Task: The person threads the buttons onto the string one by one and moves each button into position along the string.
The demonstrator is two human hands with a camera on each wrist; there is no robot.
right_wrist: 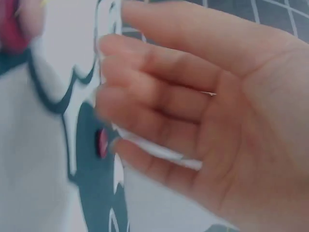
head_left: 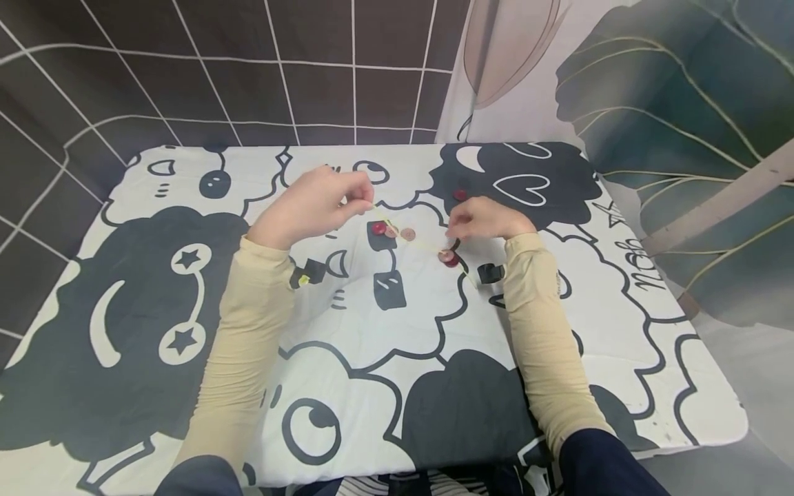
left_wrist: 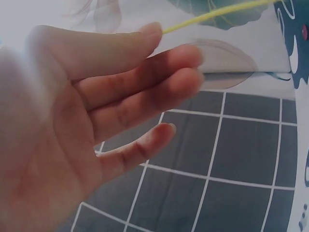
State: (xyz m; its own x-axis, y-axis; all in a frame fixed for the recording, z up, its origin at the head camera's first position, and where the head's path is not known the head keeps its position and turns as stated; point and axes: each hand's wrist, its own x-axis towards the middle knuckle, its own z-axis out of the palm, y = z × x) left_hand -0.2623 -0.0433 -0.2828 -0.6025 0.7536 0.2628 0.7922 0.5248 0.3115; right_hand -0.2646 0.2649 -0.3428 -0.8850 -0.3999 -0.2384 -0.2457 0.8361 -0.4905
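Note:
My left hand (head_left: 316,203) pinches a thin yellow string (left_wrist: 217,18) between thumb and index finger above the table, its other fingers loosely bent. In the head view the string slants down to the right, past small round discs that look like buttons: a red button (head_left: 378,228), a pale pink button (head_left: 407,234) and a dark red button (head_left: 453,261) among them. Close above these, my right hand (head_left: 486,219) hovers with fingers relaxed. The right wrist view shows nothing between its fingers. Another red button (head_left: 460,195) lies just beyond the right hand.
A black-and-white cartoon cloth (head_left: 366,331) covers the table. Dark gridded fabric (head_left: 316,89) hangs behind it, and a leaf-patterned curtain (head_left: 620,89) is at the right. A small yellow bit (head_left: 304,280) shows beside the left forearm.

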